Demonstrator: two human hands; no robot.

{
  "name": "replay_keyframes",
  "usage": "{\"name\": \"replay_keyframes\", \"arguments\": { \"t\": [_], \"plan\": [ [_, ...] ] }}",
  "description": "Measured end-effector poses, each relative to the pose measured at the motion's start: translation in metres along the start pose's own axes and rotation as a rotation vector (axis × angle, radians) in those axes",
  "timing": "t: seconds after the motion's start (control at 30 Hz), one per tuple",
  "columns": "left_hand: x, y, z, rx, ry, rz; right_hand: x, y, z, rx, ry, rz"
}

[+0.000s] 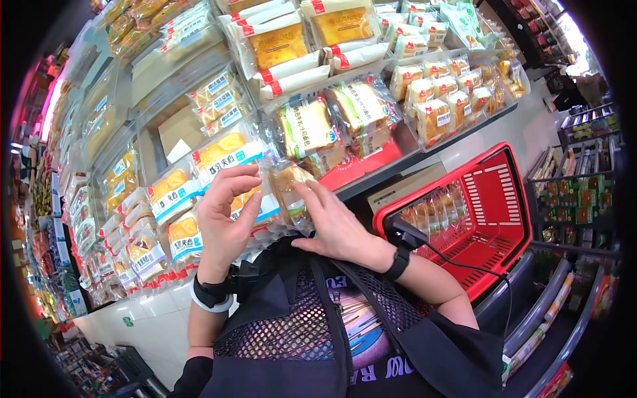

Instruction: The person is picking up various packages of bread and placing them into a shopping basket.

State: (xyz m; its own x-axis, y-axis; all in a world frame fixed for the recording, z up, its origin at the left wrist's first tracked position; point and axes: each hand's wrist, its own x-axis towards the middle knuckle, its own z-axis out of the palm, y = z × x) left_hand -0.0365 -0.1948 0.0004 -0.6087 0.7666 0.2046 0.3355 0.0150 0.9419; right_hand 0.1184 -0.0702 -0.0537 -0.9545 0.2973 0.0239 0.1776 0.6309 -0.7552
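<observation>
Bread packet (260, 199), in clear wrap with a blue and white label, sits at the front of the lower shelf (431, 156), between both hands. Is pinched on its left side by left hand (225, 212): fingers bent over the top, thumb pressed against them, clamped on the wrap. Is touched from the other side by right hand (335, 229): fingers straight and close together, laid flat on the wrap, not closed around it.

Just beside the right forearm hangs one red basket (497, 199), with mesh walls, tilted toward the shelf. Holds a row of clear packets (434, 209) with pale bread inside, standing against its near wall; exact number not possible to tell.

Above the hands, on the shelf: two green-label packets (305, 126) side by side, and higher up two yellow-label packets (279, 43), each with white and red rolls under it. To the right of these, one clear tray (521, 83) full of small wrapped cakes, too many and too small for counting.
</observation>
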Motion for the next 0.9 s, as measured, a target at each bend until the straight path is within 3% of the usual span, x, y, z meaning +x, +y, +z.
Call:
{"name": "replay_keyframes", "arguments": {
  "t": [0.27, 0.43, 0.53, 0.73, 0.9],
  "plan": [
    [-0.005, -0.005, -0.007, -0.058, 0.005, -0.046, 0.015, -0.008, 0.011, -0.168, -0.034, 0.121],
    [0.001, -0.005, -0.011, -0.036, -0.002, -0.049, 0.011, 0.002, 0.0, -0.057, 0.054, 0.066],
    [0.011, -0.004, -0.011, 0.01, -0.053, -0.042, 0.01, 0.01, -0.009, 0.088, 0.053, 0.028],
    [0.041, 0.011, 0.001, 0.039, -0.217, -0.006, 0.002, 0.004, -0.027, 0.093, 0.297, 0.031],
    [0.046, 0.004, 0.01, 0.304, -0.451, -0.007, -0.017, -0.012, -0.054, 0.104, 0.463, 0.007]
  ]
}}
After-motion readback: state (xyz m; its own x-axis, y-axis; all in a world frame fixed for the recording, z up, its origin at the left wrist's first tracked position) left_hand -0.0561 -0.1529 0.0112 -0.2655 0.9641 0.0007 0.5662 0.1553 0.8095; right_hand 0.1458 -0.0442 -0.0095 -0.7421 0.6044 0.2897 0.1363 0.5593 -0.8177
